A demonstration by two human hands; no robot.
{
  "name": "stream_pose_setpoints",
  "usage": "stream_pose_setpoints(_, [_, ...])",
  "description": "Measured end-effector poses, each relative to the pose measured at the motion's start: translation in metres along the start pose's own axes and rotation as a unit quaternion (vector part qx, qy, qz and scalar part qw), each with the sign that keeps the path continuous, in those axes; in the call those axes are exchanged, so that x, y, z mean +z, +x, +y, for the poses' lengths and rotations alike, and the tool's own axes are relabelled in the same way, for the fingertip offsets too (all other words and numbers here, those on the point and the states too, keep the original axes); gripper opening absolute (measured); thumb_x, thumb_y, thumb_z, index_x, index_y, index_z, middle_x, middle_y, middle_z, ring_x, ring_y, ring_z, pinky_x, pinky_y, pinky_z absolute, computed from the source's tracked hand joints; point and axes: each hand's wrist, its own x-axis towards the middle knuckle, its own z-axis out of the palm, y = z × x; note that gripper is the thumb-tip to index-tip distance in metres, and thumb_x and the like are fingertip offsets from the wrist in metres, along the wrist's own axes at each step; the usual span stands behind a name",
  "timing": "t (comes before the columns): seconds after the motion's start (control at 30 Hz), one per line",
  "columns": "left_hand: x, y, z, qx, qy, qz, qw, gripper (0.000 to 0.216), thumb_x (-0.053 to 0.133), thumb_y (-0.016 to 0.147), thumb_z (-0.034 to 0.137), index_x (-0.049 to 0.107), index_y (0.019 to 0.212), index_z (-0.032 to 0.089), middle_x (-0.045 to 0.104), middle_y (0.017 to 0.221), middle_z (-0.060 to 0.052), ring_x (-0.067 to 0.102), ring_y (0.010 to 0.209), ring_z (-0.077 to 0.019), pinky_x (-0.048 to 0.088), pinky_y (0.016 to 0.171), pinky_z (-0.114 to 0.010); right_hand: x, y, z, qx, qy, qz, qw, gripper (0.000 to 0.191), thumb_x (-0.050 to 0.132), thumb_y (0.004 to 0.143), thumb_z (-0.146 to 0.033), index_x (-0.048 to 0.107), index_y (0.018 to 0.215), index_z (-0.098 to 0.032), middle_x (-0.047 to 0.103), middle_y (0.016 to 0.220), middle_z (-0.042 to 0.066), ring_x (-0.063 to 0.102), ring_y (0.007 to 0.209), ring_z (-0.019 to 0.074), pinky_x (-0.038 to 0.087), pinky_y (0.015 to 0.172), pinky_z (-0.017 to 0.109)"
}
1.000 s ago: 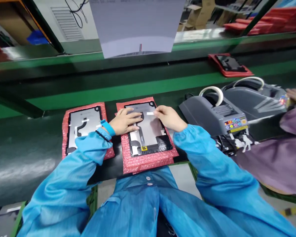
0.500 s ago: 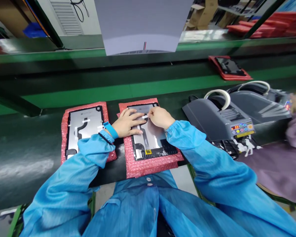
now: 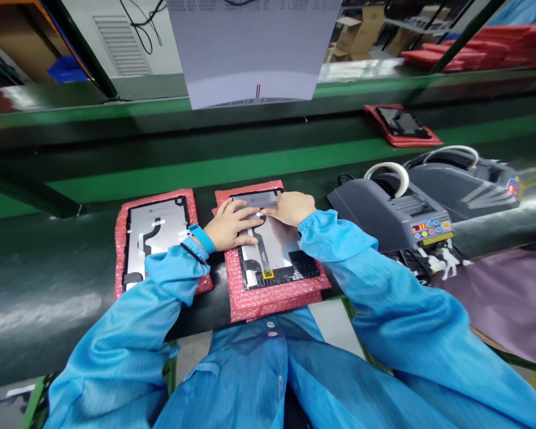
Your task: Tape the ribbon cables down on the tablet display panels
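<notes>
A tablet screen panel (image 3: 277, 238), silver-backed with black edges and a dark flex cable (image 3: 259, 244), lies on pink bubble wrap (image 3: 277, 296) in front of me. My left hand (image 3: 232, 225) rests flat on its left part, fingers spread. On the panel's upper part, my right hand (image 3: 292, 208) has its fingers curled in and its thumb stretched left, pressed at a small piece of white tape (image 3: 259, 214) by the cable's upper end. Left of it, a similar panel (image 3: 167, 217) with white tape pieces lies on its own bubble wrap (image 3: 120, 250).
Two grey tape dispensers (image 3: 375, 208) with white rolls stand on the right, a red display lit on the nearer one. Behind them another panel (image 3: 402, 122) lies on red wrap. A co-worker's purple garment (image 3: 509, 298) shows at right. A white board (image 3: 254, 53) hangs ahead.
My right hand has gone from pinching the white tape to pressing at it with the thumb. My left hand stays put. The co-worker's hand has left the far dispenser.
</notes>
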Motion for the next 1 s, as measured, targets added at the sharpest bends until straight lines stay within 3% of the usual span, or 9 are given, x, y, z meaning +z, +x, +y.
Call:
stream_pose_setpoints(0.1, [-0.002,0.0,0.001,0.01,0.018,0.001,1.0,0.059,0.047,0.084,0.063,0.055,0.131,0.027,0.048,0.142,-0.006,0.031,0.13,-0.0343,0.014,0.11,-0.058,0.001,-0.012,0.03,0.02,0.053,0.045,0.997,0.039,0.057,0.08,-0.052,0.068,0.083,-0.015,0.069,0.09,0.014,0.064,0.089,0.0275,0.045,0.072,0.035])
stream_pose_setpoints(0.2, [-0.005,0.0,0.003,0.016,0.023,-0.006,1.0,0.059,0.047,0.085,0.061,0.054,0.132,0.025,0.054,0.137,-0.006,0.034,0.129,-0.0333,0.015,0.11,-0.057,0.025,-0.05,0.083,0.016,0.254,0.128,0.958,0.041,0.052,0.081,-0.054,0.061,0.065,-0.017,0.063,0.064,0.006,0.059,0.064,0.0182,0.041,0.059,0.029])
stream_pose_setpoints(0.3, [-0.008,0.001,0.003,0.021,0.022,0.0,1.0,0.057,0.044,0.087,0.06,0.057,0.129,0.023,0.056,0.134,-0.006,0.039,0.126,-0.0333,0.023,0.108,-0.056,0.065,-0.103,0.142,0.102,0.474,0.207,0.85,0.048,0.053,0.073,-0.065,0.057,0.062,-0.018,0.052,0.049,0.0,0.047,0.047,0.012,0.036,0.048,0.026])
stream_pose_setpoints(0.4, [-0.012,0.008,0.001,0.016,0.024,0.023,0.999,0.057,0.038,0.089,0.059,0.06,0.125,0.021,0.061,0.127,-0.008,0.045,0.12,-0.0329,0.033,0.102,-0.052,0.097,-0.142,0.187,0.251,0.573,0.296,0.722,0.052,0.063,0.056,-0.07,0.056,0.059,-0.018,0.047,0.046,-0.002,0.041,0.042,0.0087,0.031,0.041,0.023])
stream_pose_setpoints(0.47, [-0.014,0.015,0.0,0.007,0.033,0.035,0.999,0.059,0.034,0.089,0.059,0.062,0.121,0.018,0.065,0.12,-0.012,0.047,0.118,-0.0333,0.038,0.098,-0.05,0.105,-0.15,0.208,0.302,0.616,0.333,0.647,0.055,0.067,0.049,-0.069,0.058,0.063,-0.017,0.05,0.049,-0.002,0.042,0.042,0.0078,0.029,0.039,0.021])
stream_pose_setpoints(0.53, [-0.017,0.021,0.004,-0.004,0.049,0.039,0.998,0.059,0.033,0.09,0.058,0.064,0.118,0.018,0.067,0.114,-0.013,0.048,0.118,-0.0343,0.039,0.097,-0.051,0.104,-0.145,0.221,0.307,0.654,0.342,0.602,0.056,0.07,0.045,-0.067,0.058,0.066,-0.017,0.055,0.055,0.0,0.045,0.045,0.0078,0.029,0.038,0.02])
stream_pose_setpoints(0.63, [-0.02,0.023,0.016,-0.013,0.075,0.046,0.996,0.053,0.034,0.09,0.055,0.065,0.116,0.019,0.066,0.117,-0.01,0.047,0.119,-0.0348,0.037,0.099,-0.053,0.101,-0.131,0.228,0.275,0.675,0.348,0.589,0.05,0.075,0.045,-0.059,0.056,0.064,-0.017,0.057,0.057,0.0,0.048,0.048,0.0084,0.031,0.038,0.019])
stream_pose_setpoints(0.83, [-0.024,0.022,0.041,0.0,0.089,0.074,0.993,0.051,0.036,0.091,0.052,0.063,0.116,0.017,0.064,0.121,-0.012,0.05,0.114,-0.0318,0.038,0.099,-0.051,0.109,-0.129,0.231,0.236,0.64,0.46,0.569,0.043,0.07,0.059,-0.057,0.051,0.065,-0.019,0.053,0.057,-0.003,0.049,0.05,0.0081,0.032,0.037,0.017])
stream_pose_setpoints(1.0, [-0.026,0.036,0.059,0.035,0.092,0.085,0.992,0.05,0.035,0.092,0.052,0.065,0.109,0.016,0.066,0.113,-0.011,0.051,0.108,-0.0302,0.042,0.096,-0.048,0.112,-0.126,0.233,0.235,0.687,0.441,0.528,0.048,0.068,0.062,-0.06,0.046,0.078,-0.021,0.062,0.069,0.0,0.058,0.056,0.0093,0.037,0.04,0.016])
